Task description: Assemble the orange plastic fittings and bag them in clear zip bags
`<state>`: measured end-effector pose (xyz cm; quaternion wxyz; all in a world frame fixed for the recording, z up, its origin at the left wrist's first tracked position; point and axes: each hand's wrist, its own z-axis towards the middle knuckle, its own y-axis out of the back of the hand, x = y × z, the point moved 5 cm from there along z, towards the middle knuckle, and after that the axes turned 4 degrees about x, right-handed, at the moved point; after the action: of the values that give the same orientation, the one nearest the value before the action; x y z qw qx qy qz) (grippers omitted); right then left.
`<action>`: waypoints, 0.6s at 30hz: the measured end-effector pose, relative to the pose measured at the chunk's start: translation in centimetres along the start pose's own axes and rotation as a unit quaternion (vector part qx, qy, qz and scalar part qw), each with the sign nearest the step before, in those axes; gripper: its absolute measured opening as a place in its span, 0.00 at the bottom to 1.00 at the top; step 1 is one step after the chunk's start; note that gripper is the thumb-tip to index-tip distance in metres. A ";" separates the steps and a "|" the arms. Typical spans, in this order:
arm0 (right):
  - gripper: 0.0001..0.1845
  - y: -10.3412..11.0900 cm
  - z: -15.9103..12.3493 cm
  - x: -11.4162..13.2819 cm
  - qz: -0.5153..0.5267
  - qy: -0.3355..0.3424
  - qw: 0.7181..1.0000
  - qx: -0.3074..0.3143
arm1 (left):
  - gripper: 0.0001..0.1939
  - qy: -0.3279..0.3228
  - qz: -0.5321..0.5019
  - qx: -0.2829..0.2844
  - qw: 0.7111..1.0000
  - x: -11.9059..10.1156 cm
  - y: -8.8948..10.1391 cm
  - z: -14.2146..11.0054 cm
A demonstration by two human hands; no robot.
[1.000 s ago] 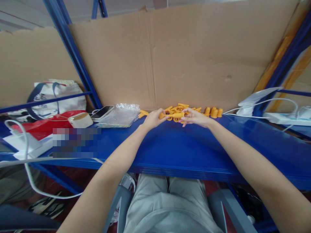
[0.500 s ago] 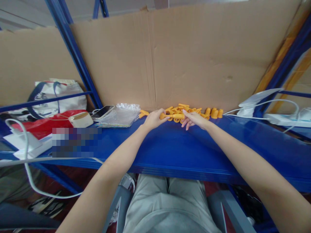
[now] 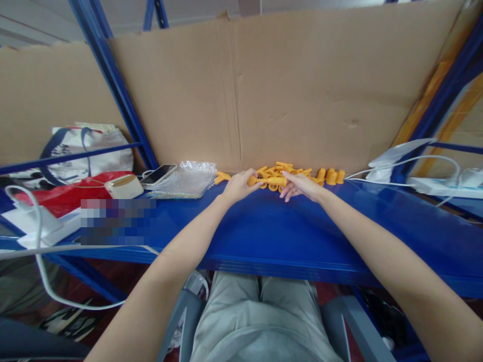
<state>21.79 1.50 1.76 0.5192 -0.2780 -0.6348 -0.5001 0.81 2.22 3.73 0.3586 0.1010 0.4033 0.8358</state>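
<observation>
Above the blue tabletop, my left hand (image 3: 238, 187) pinches a yellow plastic part (image 3: 252, 182) with a rounded end. My right hand (image 3: 305, 188) has thumb and finger closed on a yellow cylindrical plastic part (image 3: 277, 181), its other fingers loosely curled. The two held parts point toward each other; whether they touch is too small to tell. Just behind both hands lies a pile of yellow plastic parts (image 3: 284, 165), some of them ring-shaped. Several short yellow parts (image 3: 331, 176) stand upright to the right of the pile. A forked yellow part (image 3: 222, 177) lies left of my left hand.
A cardboard panel (image 3: 294, 90) rises behind the blue table (image 3: 264, 236). To the left are clear plastic bags (image 3: 188, 181), a phone (image 3: 160, 174), a red bag (image 3: 79, 188) and a white power strip (image 3: 49, 231). White cables and another power strip (image 3: 445, 187) are at the right.
Both hands stay in nearly the same place. The yellow cylindrical part in my right hand has tilted slightly, and more of its length shows.
</observation>
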 end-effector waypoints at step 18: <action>0.18 0.7 -1.0 1.2 -0.007 0.035 0.999 0.000 | 0.14 -0.006 -0.004 -0.016 1.000 0.0 0.0 0.0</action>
<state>22.39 0.59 3.10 0.5373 -0.2564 -0.6182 -0.5133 0.77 2.20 3.73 0.3658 0.0982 0.3883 0.8401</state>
